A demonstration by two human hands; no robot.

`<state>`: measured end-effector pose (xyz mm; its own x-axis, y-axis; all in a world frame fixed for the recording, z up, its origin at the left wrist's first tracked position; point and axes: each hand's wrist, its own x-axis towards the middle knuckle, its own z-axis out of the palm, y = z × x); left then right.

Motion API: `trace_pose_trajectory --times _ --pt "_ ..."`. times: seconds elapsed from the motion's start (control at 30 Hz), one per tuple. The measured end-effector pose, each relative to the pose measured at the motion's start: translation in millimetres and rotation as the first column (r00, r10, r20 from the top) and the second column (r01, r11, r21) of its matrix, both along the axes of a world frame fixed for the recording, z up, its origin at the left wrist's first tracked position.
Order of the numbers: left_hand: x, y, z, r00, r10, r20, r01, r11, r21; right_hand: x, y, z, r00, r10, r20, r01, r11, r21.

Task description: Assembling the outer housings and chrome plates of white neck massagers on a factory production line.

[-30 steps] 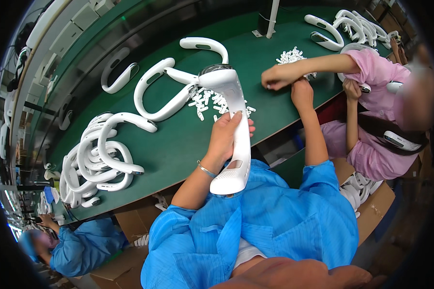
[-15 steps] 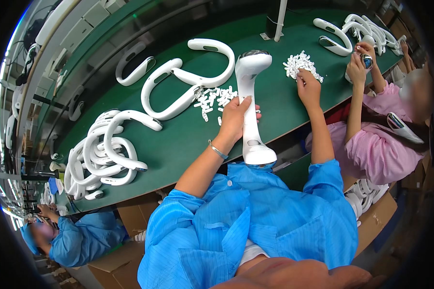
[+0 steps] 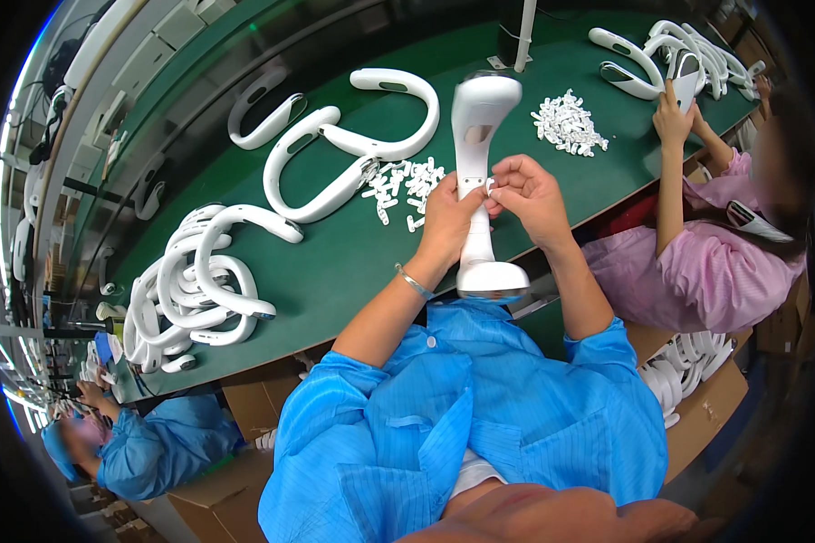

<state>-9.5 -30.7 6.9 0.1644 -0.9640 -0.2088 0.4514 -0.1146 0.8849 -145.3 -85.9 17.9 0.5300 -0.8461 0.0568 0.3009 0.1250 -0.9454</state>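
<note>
My left hand is closed round the middle of a white curved neck fan, held up over the table edge in front of my chest. Its two wide ends point away from me and toward me. Beside it, my right hand pinches a small white plastic piece against the fan's middle, close to my left thumb. Fingers partly hide that piece. Beyond my right hand lies a heap of small white pieces; a looser heap of similar pieces is left of my left hand.
More neck fans lie on the green table: a stacked pile at the left, a few behind the looser heap, others at the far right. A post stands at the back. A co-worker in pink sits right, another in blue left.
My right hand has come from the right heap to the fan's middle with a small white piece. The fan has turned slightly in my left hand. The pink-sleeved co-worker's hands have shifted.
</note>
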Motion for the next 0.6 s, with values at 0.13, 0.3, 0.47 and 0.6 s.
trace_pose_trajectory --times 0.13,0.3,0.47,0.6 --pt "0.1 2.8 0.6 1.0 0.014 -0.008 -0.014 0.999 -0.03 1.7 6.3 3.6 0.996 -0.003 -0.085 -0.005 0.995 -0.095" --pt "0.1 8.7 6.0 0.999 0.019 0.037 -0.019 1.0 -0.01 2.2 9.5 -4.2 0.999 -0.027 -0.036 0.025 0.997 -0.067" --pt "-0.5 16.4 7.7 0.999 0.051 -0.011 -0.051 0.999 0.008 10.3 21.7 2.8 0.993 -0.074 0.088 0.07 0.996 0.051" --pt "2.4 17.6 2.0 0.995 0.101 -0.022 -0.101 0.995 -0.019 18.7 30.6 4.2 0.985 -0.125 0.117 0.109 0.985 0.137"
